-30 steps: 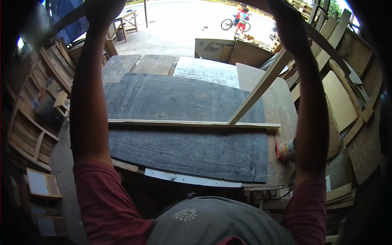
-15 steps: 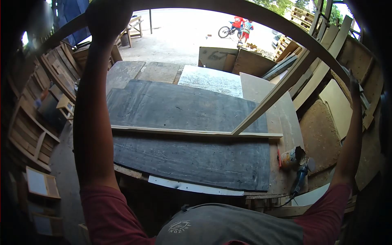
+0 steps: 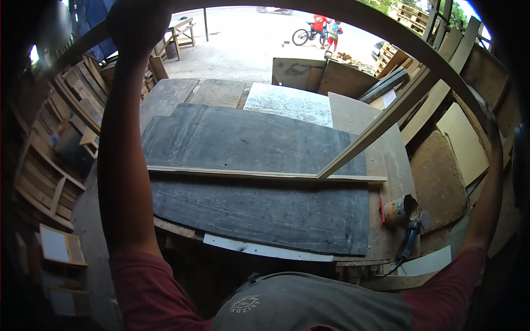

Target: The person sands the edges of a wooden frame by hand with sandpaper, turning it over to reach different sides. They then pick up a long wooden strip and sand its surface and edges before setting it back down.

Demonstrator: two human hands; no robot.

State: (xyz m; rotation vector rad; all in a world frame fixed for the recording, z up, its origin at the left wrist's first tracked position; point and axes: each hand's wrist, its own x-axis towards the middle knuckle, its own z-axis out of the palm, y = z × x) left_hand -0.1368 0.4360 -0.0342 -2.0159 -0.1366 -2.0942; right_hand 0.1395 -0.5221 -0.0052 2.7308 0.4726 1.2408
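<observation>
A wooden frame rises in front of me, its top beam [image 3: 386, 33] bowed across the upper view by the lens. Its lower rail [image 3: 248, 175] rests on the dark board [image 3: 265, 215] on the worktable, and an upright [image 3: 381, 118] joins the two. My left hand [image 3: 138, 25], dark and raised at the upper left, is closed round the top beam. At the right edge my right hand [image 3: 490, 124] is at the beam's far end; its fingers are dim and blurred.
A grinder [image 3: 409, 237] and a can [image 3: 396, 211] sit at the table's right. Boards [image 3: 441, 176] lean beyond them. Wooden frames [image 3: 52, 193] stand at left. Outside are a bicycle [image 3: 309, 36] and two people [image 3: 333, 34].
The top beam's right part and my right hand have shifted slightly right and down. The table and rail sit slightly further right in view. A vehicle has appeared at the top.
</observation>
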